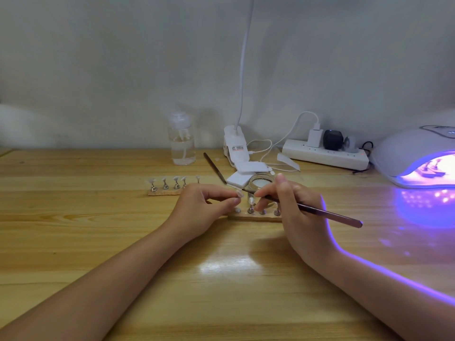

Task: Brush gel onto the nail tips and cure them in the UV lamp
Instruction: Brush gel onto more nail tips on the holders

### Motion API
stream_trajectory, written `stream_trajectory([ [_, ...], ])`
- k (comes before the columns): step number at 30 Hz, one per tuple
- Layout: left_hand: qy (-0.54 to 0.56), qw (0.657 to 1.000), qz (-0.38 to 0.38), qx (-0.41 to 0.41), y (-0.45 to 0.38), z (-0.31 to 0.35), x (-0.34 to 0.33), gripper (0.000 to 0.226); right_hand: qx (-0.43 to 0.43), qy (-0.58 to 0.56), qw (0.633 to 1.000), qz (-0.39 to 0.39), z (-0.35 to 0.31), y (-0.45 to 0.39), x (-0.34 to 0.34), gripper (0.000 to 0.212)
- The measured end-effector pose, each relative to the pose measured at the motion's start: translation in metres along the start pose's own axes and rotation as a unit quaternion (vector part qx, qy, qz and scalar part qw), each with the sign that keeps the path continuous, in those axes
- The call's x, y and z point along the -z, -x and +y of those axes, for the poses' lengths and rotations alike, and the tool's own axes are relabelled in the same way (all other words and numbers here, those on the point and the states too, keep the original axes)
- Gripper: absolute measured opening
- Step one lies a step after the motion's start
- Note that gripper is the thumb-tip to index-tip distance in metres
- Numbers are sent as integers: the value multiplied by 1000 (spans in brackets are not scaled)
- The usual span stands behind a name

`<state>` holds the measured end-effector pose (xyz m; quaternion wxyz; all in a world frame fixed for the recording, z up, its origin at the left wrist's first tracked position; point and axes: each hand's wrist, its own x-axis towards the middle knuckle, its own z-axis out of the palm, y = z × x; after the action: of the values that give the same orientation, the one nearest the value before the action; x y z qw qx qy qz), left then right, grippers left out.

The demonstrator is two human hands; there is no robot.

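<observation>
Gel is being brushed onto a nail tip held over the wooden table point(98, 198).

A clear nail tip point(238, 193) is pinched in the fingers of the left hand point(197, 207), just above the near strip of stands point(256, 214); a gel brush point(302, 207) is gripped in the right hand point(293, 212), its bristles touching the tip. An open gel jar point(261, 183) sits just behind. The UV lamp point(416, 156) glows violet at the far right, well apart, with stands seen inside. A second strip of stands point(170, 187) lies to the left.
</observation>
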<state>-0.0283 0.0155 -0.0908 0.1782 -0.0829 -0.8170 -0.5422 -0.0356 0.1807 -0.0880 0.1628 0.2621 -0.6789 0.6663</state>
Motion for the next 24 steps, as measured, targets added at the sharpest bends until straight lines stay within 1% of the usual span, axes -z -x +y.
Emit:
stream_trajectory([
  [3,6,1000,-10,-7,1,-1,-1,21,-13,15,1000,-4,0,-1,-1,37],
  [7,6,1000,-14,-23,1,-1,-2,25,-16,34,999,-20,1,-1,-1,36],
  [13,9,999,-16,-32,1,-2,-3,28,-16,-21,1000,-9,2,1,2,43],
  [16,9,999,-19,-36,1,-2,-2,29,0,1,1000,-6,2,-1,1,41],
  [19,2,999,-21,-38,1,-1,-3,29,-12,24,1000,-16,2,-2,-1,38],
  [22,-9,999,-15,-35,1,-1,-2,28,-8,8,1000,-17,4,1,0,43],
  [24,-17,999,-14,-32,1,-1,-2,26,0,-5,1000,-12,4,2,2,43],
])
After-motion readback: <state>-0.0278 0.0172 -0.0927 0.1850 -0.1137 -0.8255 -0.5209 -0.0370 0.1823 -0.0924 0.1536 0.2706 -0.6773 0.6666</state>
